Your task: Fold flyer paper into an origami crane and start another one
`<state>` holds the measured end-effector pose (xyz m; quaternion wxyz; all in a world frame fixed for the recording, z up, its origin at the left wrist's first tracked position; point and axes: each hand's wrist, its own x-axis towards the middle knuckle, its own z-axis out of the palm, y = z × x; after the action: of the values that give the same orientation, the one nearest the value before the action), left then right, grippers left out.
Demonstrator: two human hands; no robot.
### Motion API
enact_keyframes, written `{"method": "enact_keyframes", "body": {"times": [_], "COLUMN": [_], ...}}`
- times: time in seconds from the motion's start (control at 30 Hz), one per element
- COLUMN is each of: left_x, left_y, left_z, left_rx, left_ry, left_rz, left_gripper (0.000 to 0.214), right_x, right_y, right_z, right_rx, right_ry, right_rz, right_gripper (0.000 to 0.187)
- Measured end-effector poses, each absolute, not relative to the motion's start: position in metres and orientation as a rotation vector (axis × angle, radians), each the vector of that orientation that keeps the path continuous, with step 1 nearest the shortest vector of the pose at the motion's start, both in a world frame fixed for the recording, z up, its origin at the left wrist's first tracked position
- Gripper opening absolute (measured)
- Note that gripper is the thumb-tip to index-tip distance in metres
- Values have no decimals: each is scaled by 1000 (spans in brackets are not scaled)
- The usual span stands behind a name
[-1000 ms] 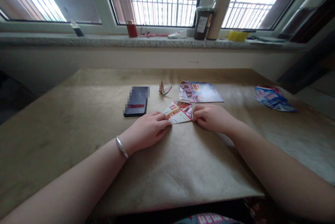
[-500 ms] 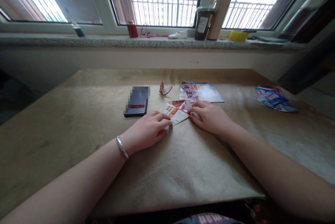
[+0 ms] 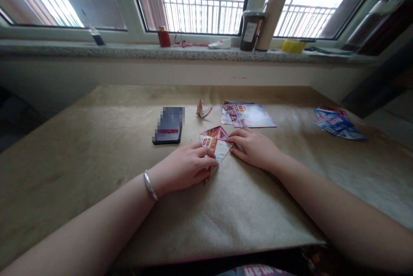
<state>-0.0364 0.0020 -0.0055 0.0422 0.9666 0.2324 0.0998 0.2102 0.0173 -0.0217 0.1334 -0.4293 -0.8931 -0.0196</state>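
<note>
A folded piece of printed paper [image 3: 222,149], white with red and yellow print, lies on the table between my hands. Its top shows a pointed flap with a reddish picture. My left hand [image 3: 190,162] rests over its left and lower side, fingers curled onto the paper, thumb low near the bottom tip. At the right corner, my right hand [image 3: 253,147] pinches the edge between thumb and fingers. Just beyond stands a small folded paper piece [image 3: 202,109]. Behind my right hand lies a stack of printed leaflets [image 3: 254,115].
A phone [image 3: 169,125], its screen blurred out, lies left of the paper. Several blue and red printed papers [image 3: 338,123] are piled at the right. On the windowsill [image 3: 135,52] stand a red container [image 3: 164,38], a dark jar [image 3: 251,31], a tall tube [image 3: 274,9] and yellow tape [image 3: 293,46].
The paper has turned and shifted slightly, its flap now pointing up and its lower tip showing beneath my left hand. My right hand has moved a little left with the corner.
</note>
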Motion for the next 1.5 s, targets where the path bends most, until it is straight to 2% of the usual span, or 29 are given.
{"method": "enact_keyframes", "body": {"times": [0.23,0.77,0.83,0.97,1.07,1.5], "left_x": [-39,-43,-42,-36,-31,-34], "left_y": [4,3,4,4,3,1], "left_z": [-15,-9,-9,-12,-14,-9], "left_rx": [2893,2762,2759,2773,2777,2775], "left_ry": [881,913,913,945,983,983], "left_rz": [268,119,107,185,257,185], "left_gripper": [47,66,64,43,37,59], "right_x": [209,206,206,206,206,204], "right_y": [17,15,15,15,15,16], "right_z": [-23,-22,-23,-22,-21,-23], "right_rx": [-1223,-1276,-1276,-1269,-1271,-1284], "right_ry": [-2585,-2574,-2575,-2572,-2575,-2577], "right_rz": [-35,-25,-20,-22,-26,-37], "right_gripper": [32,31,31,30,30,29]}}
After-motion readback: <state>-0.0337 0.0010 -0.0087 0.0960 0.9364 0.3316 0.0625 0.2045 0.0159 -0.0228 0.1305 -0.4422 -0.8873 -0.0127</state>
